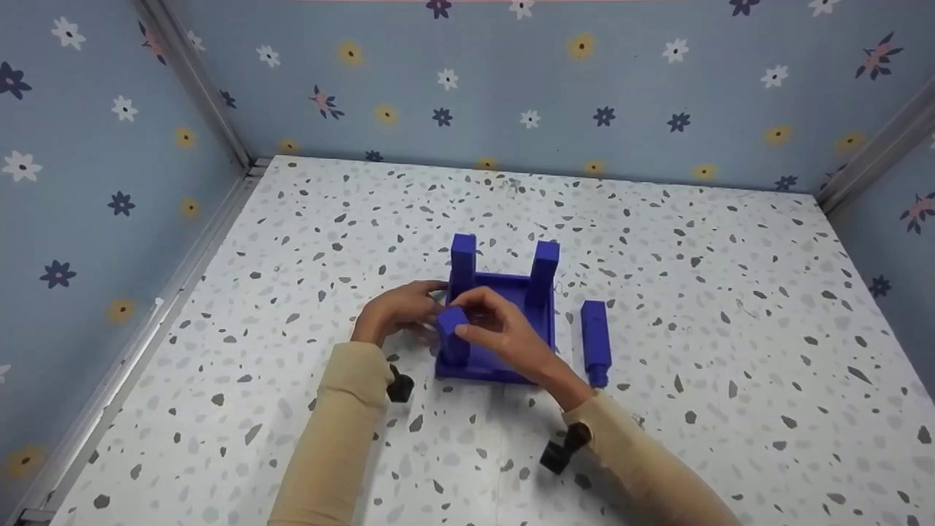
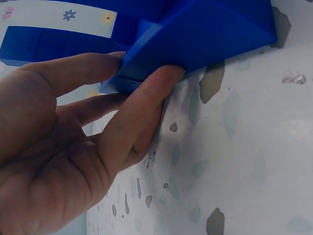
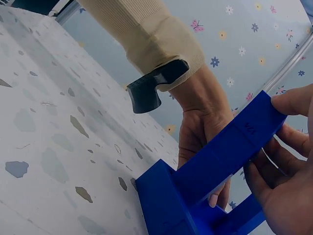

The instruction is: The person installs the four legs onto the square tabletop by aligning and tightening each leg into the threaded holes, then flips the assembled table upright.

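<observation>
Head view: keep the near-left leg (image 1: 453, 340) square, your right hand (image 1: 513, 334) pinching its top, your left hand (image 1: 402, 307) gripping the base (image 1: 486, 375).

The tray (image 1: 482, 374) and its posts (image 1: 463, 252) are deep blue. The table (image 1: 730, 329) is white with grey spots. Flowers (image 1: 676, 50) (white, yellow, dark blue) dot the pale blue wall (image 1: 511, 73). The sleeves (image 1: 336, 438) are tan.

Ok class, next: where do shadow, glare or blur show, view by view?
Head: well lit, soft shadow by the left hand, whose lower fingers look slightly blurred; left wrist: pale sheen on the tabletop, shadow beside the blue frame; right wrist: dimmer, tilted, no strong glare.
</observation>
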Demonstrator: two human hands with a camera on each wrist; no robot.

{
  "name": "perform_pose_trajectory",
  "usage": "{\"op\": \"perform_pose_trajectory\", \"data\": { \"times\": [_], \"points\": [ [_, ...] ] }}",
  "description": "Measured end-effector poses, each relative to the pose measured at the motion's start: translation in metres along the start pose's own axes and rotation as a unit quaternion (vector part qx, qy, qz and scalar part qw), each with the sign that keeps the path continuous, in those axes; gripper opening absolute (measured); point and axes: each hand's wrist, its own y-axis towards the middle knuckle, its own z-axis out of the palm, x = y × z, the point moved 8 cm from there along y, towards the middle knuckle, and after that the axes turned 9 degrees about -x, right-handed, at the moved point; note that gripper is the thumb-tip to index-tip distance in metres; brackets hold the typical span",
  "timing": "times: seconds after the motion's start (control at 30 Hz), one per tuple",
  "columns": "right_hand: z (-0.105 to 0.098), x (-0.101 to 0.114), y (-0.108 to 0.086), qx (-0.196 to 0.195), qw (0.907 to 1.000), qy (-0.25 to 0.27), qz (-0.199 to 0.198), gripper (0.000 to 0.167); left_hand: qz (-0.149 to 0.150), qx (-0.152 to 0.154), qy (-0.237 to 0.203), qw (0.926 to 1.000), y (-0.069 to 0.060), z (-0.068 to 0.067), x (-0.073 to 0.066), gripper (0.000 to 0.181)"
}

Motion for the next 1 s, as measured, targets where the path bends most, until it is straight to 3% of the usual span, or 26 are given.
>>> {"op": "perform_pose_trajectory", "data": {
  "times": [0.3, 0.6, 0.77, 1.0],
  "points": [
    [-0.002, 0.001, -0.003, -0.029, 0.9992, -0.026, -0.014, 0.032, 0.007, -0.001, -0.001, 1.0, 0.002, 0.0, 0.001, 0.073],
    [-0.001, 0.008, -0.007, -0.068, 0.9927, -0.075, -0.065, 0.032, 0.013, -0.002, -0.004, 0.9999, 0.004, 0.0, 0.002, 0.074],
    [0.0, 0.014, -0.011, -0.094, 0.9843, -0.104, -0.108, 0.031, 0.015, 0.0, -0.006, 0.9999, 0.004, 0.0, 0.001, 0.074],
    [0.0, 0.016, -0.016, -0.141, 0.9645, -0.141, -0.173, 0.03, 0.014, 0.004, -0.011, 0.9998, 0.002, 0.001, 0.0, 0.072]
  ]
}}
